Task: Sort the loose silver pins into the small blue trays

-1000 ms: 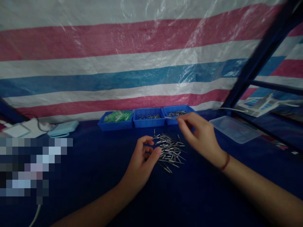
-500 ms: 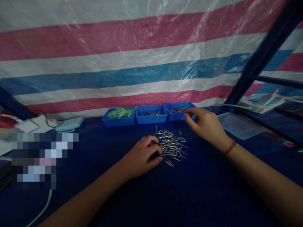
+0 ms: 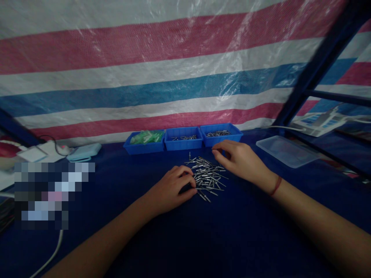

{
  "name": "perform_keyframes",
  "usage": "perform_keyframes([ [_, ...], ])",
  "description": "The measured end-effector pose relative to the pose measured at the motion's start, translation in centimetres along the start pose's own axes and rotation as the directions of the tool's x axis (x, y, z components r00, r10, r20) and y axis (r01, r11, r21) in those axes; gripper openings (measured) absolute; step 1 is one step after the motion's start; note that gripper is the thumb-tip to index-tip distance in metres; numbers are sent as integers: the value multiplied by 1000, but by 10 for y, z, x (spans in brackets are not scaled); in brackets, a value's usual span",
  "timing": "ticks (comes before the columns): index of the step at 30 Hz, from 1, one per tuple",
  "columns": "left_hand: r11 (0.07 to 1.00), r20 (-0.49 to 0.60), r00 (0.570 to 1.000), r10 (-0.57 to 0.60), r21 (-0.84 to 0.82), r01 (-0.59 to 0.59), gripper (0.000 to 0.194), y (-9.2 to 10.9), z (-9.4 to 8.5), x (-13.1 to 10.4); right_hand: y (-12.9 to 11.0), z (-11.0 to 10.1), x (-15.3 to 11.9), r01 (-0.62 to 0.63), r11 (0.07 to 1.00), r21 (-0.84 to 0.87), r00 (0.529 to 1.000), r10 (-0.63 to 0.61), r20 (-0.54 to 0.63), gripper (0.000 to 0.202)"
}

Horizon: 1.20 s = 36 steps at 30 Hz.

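A loose pile of silver blind rivets point(image 3: 207, 175) lies on the dark blue table point(image 3: 185, 239). My left hand point(image 3: 175, 189) rests at the pile's left edge with bent fingers apart, its fingertips touching the outer rivets. Over the pile's upper right side is my right hand point(image 3: 239, 158), thumb and index fingertip brought together; whatever sits between them is too small to make out. Behind the pile stand three blue trays: the right tray point(image 3: 223, 143) and the middle tray point(image 3: 184, 144) contain rivets, while the left tray point(image 3: 145, 148) holds green-tinted plastic packets point(image 3: 147, 137).
A clear plastic lid point(image 3: 286, 150) lies to the right. Light blue case point(image 3: 84, 151) and a white power strip point(image 3: 53, 150) sit at the left, near a blurred-out patch and a white cable point(image 3: 59, 243). A striped plastic sheet point(image 3: 174, 88) hangs behind; a metal frame point(image 3: 313, 69) stands right.
My right hand has moved left and slightly down, from in front of the right tray to the pile's upper right side. My left hand stays at the pile. The view has shifted slightly.
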<state>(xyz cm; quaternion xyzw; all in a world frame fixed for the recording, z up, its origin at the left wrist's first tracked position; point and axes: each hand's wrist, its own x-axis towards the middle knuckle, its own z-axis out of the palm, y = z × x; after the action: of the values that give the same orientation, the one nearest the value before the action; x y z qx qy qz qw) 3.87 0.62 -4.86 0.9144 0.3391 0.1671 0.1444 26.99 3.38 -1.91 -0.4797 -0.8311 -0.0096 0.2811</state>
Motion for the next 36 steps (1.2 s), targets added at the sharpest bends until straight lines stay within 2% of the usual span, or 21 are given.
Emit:
perform_keyframes([
  [14, 1000, -25, 1000, 6, 23, -5, 9, 5, 0, 1, -5, 2, -2, 58, 995, 80, 994, -65, 84, 24],
  [19, 995, -163, 986, -44, -93, 30, 5, 7, -4, 3, -18, 3, -5, 107, 951, 289, 979, -151, 135, 18],
  [23, 978, -300, 941, -157, -177, 107, 7, 8, -4, 3, -30, 5, -9, 192, 890, 414, 954, -268, 133, 14],
  [27, 934, -312, 908, -280, -309, 182, 12, 11, 2, 2, -36, 9, -11, 89, 844, 529, 990, -131, 43, 16],
  [31, 887, -269, 908, -321, -421, 189, 13, 16, 7, 2, -38, 13, -11, -35, 762, 647, 999, 22, 28, 15],
  [36, 832, -207, 925, -319, -529, 168, 13, 23, 10, 2, -43, 15, -12, -80, 687, 722, 997, 40, 72, 15],
])
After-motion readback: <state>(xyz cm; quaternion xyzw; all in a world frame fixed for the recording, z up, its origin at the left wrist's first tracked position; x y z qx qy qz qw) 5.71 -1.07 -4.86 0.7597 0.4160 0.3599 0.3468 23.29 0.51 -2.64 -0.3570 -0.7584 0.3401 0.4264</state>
